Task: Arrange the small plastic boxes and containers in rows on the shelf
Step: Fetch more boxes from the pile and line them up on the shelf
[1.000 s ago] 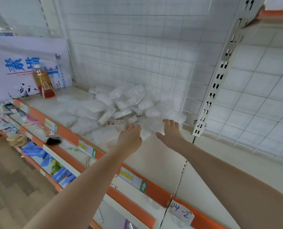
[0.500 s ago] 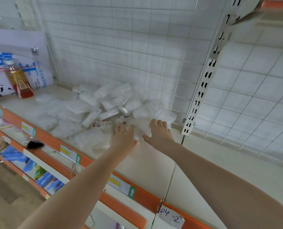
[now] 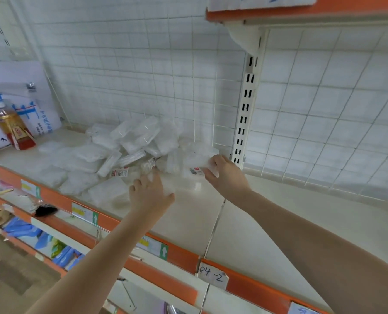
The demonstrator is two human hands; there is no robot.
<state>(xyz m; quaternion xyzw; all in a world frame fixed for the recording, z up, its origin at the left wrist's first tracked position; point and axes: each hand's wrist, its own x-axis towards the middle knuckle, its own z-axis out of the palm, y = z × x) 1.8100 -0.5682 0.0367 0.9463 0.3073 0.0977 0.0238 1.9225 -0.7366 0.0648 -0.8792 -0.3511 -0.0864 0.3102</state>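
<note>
On the cream shelf [image 3: 267,223], clear small plastic boxes [image 3: 129,146] lie heaped near the back grid. Right hand [image 3: 224,175] pinches one clear box [image 3: 197,162] by its edge; left hand [image 3: 150,193] w/ fingers curled, grip unclear. Prob. light, stiff, slick; take by short sides.

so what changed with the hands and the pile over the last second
Both hands reached forward into the pile of clear plastic boxes. The right hand now grips one clear box at the pile's right edge; the left hand rests on packets at the front. The bottle and the rest of the pile stayed put.
</note>
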